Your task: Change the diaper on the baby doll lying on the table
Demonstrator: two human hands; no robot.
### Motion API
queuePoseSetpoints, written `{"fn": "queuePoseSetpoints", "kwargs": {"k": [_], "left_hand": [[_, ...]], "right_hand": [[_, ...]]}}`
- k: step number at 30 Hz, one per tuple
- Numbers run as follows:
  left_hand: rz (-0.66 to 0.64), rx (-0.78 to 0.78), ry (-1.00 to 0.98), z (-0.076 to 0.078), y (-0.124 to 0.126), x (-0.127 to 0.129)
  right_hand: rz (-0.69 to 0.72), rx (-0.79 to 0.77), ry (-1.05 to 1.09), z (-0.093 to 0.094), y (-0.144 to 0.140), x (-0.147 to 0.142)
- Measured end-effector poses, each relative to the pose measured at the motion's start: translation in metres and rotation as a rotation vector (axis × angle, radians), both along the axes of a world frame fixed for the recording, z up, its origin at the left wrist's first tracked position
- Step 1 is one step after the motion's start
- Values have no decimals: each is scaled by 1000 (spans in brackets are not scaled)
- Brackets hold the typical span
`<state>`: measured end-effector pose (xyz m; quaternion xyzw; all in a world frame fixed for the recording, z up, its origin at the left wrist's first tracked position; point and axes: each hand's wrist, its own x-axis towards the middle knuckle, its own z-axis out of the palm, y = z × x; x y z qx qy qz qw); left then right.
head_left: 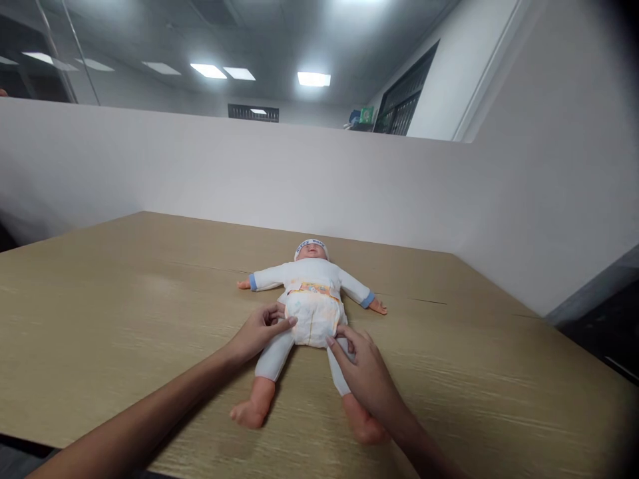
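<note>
A baby doll (314, 270) lies on its back on the wooden table, head away from me, arms spread and feet toward me. It has a white outfit with blue cuffs and a white cap with lettering. Around its hips sits a white diaper (312, 319) with an orange printed band across the waist. My left hand (264, 329) pinches the diaper's edge at the leg on the left. At the opposite leg, my right hand (362, 359) has thumb and fingers closed on the other edge. The right hand partly covers the doll's leg there.
The wooden table (124, 299) spreads out on every side of the doll. Behind it rises a low white wall (299, 173), with a wide opening above showing ceiling lights. A plain wall (549, 186) stands on the right.
</note>
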<state>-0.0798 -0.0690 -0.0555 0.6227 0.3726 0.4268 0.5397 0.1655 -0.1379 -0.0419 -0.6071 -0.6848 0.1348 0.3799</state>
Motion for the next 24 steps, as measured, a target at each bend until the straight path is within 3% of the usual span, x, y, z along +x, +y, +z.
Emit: {"fn": "queuePoseSetpoints", "kwargs": {"k": [2,5,8,10,13,15,18,21,24], "left_hand": [[-15,-24,-29,2,-5,-3],[-41,4,78,9,-9,-20],[10,158,272,13,6,-46],[95,348,459,14,30,-59],[237,563,851,15,82,-62],[281,580,1026,18,116,-54],[212,573,1079,22,152,-36],[148,551,1101,26,162,-26],[164,510,1097,33,149,-27]], "right_hand": [[23,21,8,2,-11,1],[70,25,-2,7,-26,11],[42,-34,-21,11,-21,38],[-4,-11,-61,11,2,60],[-82,205,-238,11,60,86],[-103,247,-401,10,103,94],[-77,128,-479,9,152,92],[9,41,-466,8,170,84],[6,28,-429,11,161,76]]}}
